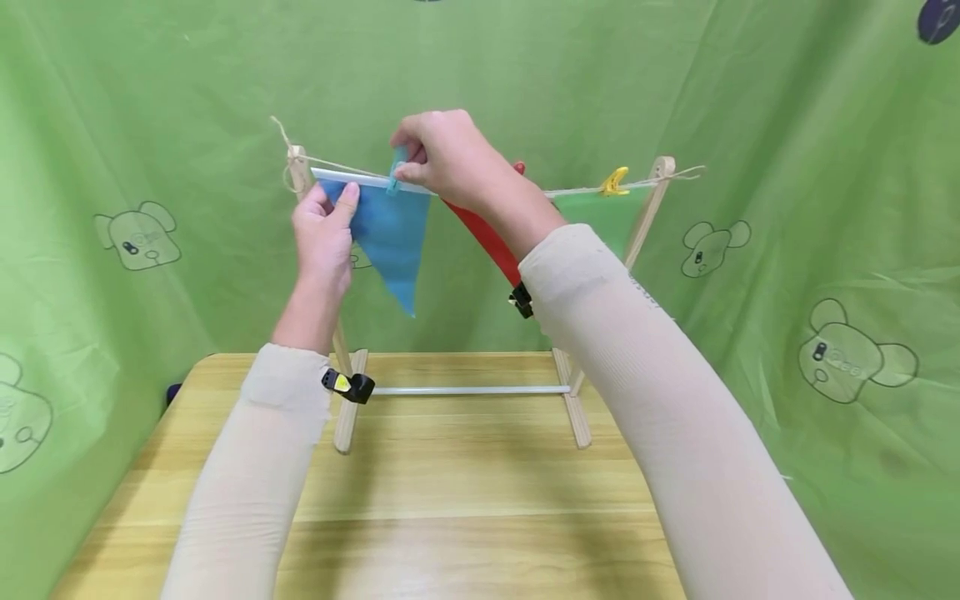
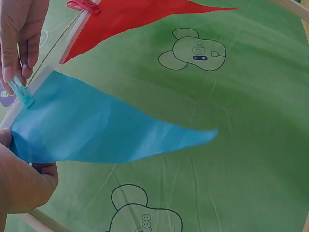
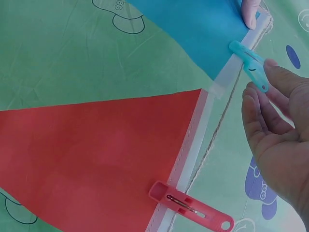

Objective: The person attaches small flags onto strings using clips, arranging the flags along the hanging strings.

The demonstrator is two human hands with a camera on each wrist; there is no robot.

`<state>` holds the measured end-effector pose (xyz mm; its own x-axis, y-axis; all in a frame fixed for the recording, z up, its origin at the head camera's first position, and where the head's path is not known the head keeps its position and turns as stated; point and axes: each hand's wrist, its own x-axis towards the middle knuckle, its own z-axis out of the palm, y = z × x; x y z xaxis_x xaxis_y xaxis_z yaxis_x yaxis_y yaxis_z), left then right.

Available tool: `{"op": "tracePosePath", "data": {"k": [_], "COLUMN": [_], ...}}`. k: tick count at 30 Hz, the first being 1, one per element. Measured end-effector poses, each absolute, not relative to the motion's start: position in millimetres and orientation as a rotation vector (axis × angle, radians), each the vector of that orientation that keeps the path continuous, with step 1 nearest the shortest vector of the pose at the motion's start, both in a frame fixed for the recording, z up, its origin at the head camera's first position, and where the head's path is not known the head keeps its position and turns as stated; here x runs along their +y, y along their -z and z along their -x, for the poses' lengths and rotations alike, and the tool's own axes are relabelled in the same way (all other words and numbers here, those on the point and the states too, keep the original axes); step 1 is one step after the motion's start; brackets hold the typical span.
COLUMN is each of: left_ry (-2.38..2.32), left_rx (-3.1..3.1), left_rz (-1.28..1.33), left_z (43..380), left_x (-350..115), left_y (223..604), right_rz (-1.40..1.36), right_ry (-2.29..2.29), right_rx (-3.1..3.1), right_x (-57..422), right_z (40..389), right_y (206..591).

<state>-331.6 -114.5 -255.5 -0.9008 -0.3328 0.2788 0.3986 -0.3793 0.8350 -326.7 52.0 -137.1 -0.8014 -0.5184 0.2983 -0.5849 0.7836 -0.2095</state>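
Note:
A blue triangular pennant (image 1: 393,242) with a white top band hangs at the left part of a twine line (image 3: 219,125). My left hand (image 1: 324,237) pinches the pennant's upper left corner, thumb in front. With thumb and fingers my right hand (image 1: 453,158) pinches the handle end of a light blue clothespin (image 3: 249,65). Its nose lies across the pennant's white band, close beside the twine. Next to it hangs a red pennant (image 3: 106,154), held by a red clothespin (image 3: 190,205); my right forearm partly covers both in the head view.
At the right a green pennant (image 1: 600,218) hangs with a yellow clothespin (image 1: 615,182). The twine spans two wooden posts (image 1: 647,212), whose feet stand on a wooden table (image 1: 465,475), joined by a white rod (image 1: 472,390). Green printed cloth (image 1: 525,75) surrounds the table.

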Motion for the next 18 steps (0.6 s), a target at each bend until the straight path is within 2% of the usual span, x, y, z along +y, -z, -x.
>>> {"op": "tracePosePath", "data": {"k": [18], "left_ry": [2.340], "left_rx": [-1.551], "left_rz": [0.069], "left_z": [327.6], "left_x": [-110.8], "left_y": [260.5], "right_rz": [-0.849], "right_ry": [-0.482], "right_rx": [-2.760], "right_x": [56.5], "right_z": [326.2], "right_y": [142.6]}}
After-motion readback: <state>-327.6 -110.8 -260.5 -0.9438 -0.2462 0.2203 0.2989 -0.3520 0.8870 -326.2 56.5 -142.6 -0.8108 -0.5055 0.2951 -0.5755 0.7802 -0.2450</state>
